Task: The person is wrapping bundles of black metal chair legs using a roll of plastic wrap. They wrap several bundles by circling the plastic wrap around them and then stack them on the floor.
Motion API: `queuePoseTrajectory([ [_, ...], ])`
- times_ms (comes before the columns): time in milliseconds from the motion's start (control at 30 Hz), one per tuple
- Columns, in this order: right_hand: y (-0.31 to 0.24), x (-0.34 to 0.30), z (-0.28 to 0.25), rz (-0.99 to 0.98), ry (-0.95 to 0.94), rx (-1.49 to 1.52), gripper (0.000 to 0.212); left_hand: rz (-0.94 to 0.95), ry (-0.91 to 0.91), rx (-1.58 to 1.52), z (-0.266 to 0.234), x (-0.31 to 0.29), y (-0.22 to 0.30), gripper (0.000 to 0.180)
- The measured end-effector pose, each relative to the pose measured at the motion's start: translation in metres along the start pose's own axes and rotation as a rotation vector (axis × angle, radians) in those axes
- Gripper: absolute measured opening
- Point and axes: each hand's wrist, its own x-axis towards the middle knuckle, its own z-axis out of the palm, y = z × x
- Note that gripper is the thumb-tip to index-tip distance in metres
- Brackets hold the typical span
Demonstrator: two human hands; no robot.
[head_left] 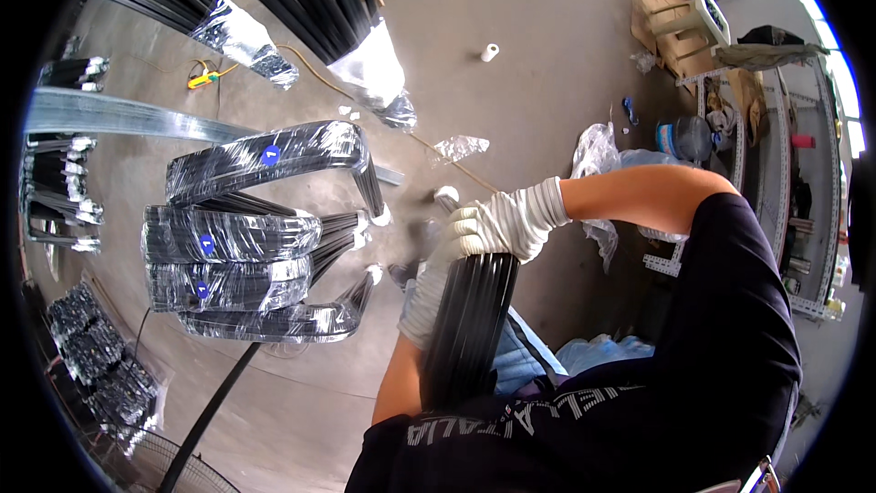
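A bundle of long, glossy black strips (pixel 470 324) stands against my body, its near end at my dark shirt. My right hand (pixel 500 224), in a white ribbed glove, reaches across from the right and is wrapped over the bundle's far end. My left hand (pixel 427 297), gloved the same way, comes up along the bundle's left side and holds it there; its fingers are mostly hidden behind the strips and my right hand. Left of my hands lie several bent black bundles (pixel 228 233) wrapped in clear film, each of some bearing a round blue sticker (pixel 271 155).
Long black bundles with film-wrapped ends (pixel 370 68) stand at the upper left, near a metal beam (pixel 137 112). A yellow-green tool (pixel 203 79) with a cord, a white roll (pixel 490 52) and crumpled film (pixel 461 148) lie on the floor. A metal rack (pixel 776 173) stands right, beside a water jug (pixel 684 139).
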Motion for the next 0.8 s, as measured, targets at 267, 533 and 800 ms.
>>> queuePoseTrajectory([
  [267,0.001,0.001,-0.013,0.054,-0.012,0.197,0.069,0.176,0.224,0.398,-0.024,-0.036,-0.021,0.053],
  [533,0.009,-0.002,-0.006,-0.036,0.018,0.266,0.066,0.108,0.288,0.481,-0.023,-0.042,-0.019,0.067],
  [800,0.006,-0.008,-0.004,-0.074,0.055,0.241,0.058,-0.196,0.413,-0.152,0.015,-0.058,-0.056,0.059],
])
